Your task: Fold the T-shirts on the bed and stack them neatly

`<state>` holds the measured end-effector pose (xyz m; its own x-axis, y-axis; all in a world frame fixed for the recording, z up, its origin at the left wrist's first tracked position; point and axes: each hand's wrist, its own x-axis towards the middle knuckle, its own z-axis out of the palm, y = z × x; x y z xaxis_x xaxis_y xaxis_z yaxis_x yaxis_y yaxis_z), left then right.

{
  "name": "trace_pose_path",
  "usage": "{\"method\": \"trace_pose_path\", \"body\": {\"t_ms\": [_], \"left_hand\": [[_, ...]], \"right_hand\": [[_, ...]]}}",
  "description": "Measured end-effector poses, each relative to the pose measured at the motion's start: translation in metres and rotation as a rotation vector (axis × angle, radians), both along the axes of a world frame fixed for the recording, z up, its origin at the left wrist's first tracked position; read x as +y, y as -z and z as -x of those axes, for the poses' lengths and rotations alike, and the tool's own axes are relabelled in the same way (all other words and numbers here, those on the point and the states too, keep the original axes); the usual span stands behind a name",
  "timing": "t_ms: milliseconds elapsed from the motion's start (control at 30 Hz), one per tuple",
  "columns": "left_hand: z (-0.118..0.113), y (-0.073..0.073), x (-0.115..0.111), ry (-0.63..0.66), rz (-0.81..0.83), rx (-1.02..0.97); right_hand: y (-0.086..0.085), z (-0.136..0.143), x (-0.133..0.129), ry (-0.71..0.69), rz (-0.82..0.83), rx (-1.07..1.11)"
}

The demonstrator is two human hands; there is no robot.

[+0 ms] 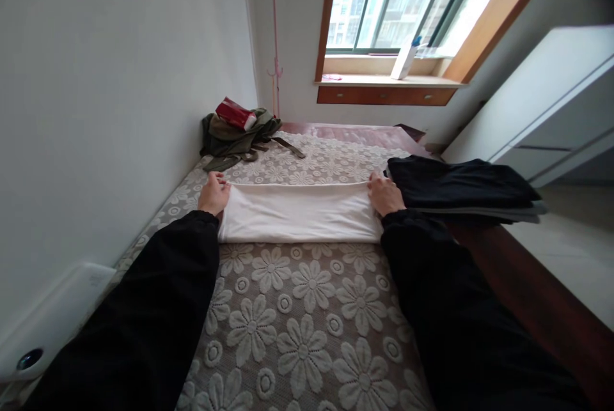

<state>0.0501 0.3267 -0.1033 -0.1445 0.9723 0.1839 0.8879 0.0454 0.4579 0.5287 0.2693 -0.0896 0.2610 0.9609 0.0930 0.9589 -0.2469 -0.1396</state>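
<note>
Here, 2 hands, left [213, 194] and right [385, 194], each pinching 1 far corner of folded white cloth [302, 213], on floral bedspread [302, 341]

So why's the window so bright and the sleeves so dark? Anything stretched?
Head view: daylight makes the window glare; black sleeves swallow the light, folds barely showing. Same head view: the white cloth has only soft shadows. Head view again: the cabinet leans at the edge, probably lens stretching.

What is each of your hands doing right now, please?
Left hand: closed on the white cloth's left end.
Right hand: closed on its right end.
</note>
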Motion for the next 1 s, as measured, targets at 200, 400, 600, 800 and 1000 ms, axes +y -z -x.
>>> {"method": "trace_pose_path", "body": {"t_ms": [200,400,600,800,1000], "left_hand": [[-0.049,-0.012,-0.038,0.395,0.076,0.189],[-0.131,0.012,-0.071,0.631,0.098,0.311],[-0.147,0.033,-0.081,0.647,0.035,0.38],[-0.143,0.034,-0.078,0.655,0.008,0.406],[-0.139,0.034,-0.075,0.657,-0.012,0.406]], "right_hand": [[0.001,0.036,-0.004,-0.408,-0.238,0.018],[0.048,0.106,-0.016,-0.745,-0.141,0.093],[0.072,0.116,-0.022,-0.712,-0.053,-0.049],[0.074,0.113,-0.019,-0.711,-0.052,-0.067],[0.076,0.113,-0.02,-0.715,-0.056,-0.059]]}}
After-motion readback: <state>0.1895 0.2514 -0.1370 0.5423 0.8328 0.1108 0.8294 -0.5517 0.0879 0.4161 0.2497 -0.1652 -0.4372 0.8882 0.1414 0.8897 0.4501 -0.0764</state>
